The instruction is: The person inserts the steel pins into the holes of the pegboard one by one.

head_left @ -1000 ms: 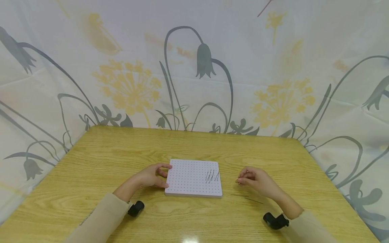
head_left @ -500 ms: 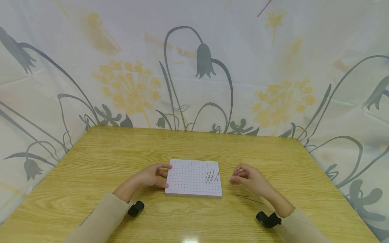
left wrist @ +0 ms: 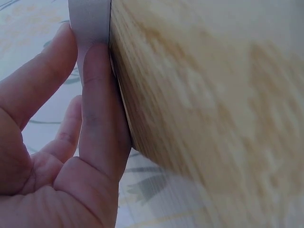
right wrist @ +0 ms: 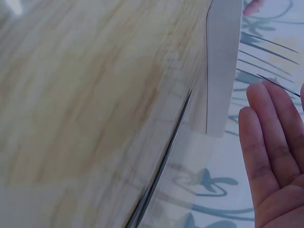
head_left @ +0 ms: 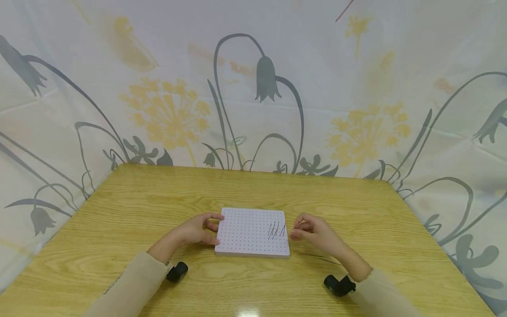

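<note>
My left hand holds the left end of a white pegboard, its thumb and index fingertip on the rim. In the left wrist view, thumb and fingers lie against the board's side. Several thin dark needles stand slightly tilted in holes near the board's right side. Just off that side, my right hand pinches one needle; its sharp tip shows past the fingertips in the right wrist view. The other fingers of this hand lie side by side.
Loose needles lie on the wooden table, right of the board and below my right wrist. Each wrist bears a black camera. A white cloth with printed flowers hangs behind the table.
My right hand has moved left with its needle, from over the table to right beside the board's edge. The left hand and the board have stayed in place.
</note>
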A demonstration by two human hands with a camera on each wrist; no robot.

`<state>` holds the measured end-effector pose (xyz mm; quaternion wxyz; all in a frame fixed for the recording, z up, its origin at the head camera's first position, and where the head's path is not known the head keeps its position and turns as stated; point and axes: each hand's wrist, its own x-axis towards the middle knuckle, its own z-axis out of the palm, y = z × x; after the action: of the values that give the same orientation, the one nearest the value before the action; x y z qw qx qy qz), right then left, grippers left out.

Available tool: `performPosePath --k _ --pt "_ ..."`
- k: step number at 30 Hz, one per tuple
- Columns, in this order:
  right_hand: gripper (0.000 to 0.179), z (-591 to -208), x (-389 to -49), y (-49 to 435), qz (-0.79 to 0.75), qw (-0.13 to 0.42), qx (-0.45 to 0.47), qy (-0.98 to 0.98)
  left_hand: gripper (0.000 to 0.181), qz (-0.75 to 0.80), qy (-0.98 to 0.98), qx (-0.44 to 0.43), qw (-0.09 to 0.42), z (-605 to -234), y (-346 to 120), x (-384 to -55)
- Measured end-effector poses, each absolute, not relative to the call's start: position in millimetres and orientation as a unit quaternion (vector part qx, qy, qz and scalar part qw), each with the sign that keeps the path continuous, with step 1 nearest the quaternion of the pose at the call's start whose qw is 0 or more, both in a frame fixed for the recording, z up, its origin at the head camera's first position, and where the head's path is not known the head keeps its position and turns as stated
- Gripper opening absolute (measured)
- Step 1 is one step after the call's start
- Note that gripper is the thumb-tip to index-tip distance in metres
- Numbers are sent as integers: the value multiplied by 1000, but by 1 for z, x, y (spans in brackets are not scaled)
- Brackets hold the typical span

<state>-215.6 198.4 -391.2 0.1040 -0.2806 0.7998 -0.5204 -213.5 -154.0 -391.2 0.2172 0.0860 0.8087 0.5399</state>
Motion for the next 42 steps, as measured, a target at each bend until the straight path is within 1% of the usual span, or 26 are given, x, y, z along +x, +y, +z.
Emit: performPosePath --k 5,11,14,22,34,42 --pt "11 -391 -217 192 -514 100 -285 803 67 538 810 88 216 -391 -154 -214" --pt "11 -392 -218 184 -480 68 -296 823 67 538 810 86 217 -391 -154 -214" --pt "10 -393 -219 181 -474 63 -297 827 67 539 809 87 218 -391 -154 -213" --pt "5 -392 -220 174 -465 61 -292 834 67 535 812 89 215 -388 -154 -213" --pt "7 -395 -221 168 -461 48 -299 834 67 529 816 93 213 -390 -155 -214" --pt "5 -395 -221 166 -419 59 -294 857 67 530 814 97 216 -391 -155 -214"
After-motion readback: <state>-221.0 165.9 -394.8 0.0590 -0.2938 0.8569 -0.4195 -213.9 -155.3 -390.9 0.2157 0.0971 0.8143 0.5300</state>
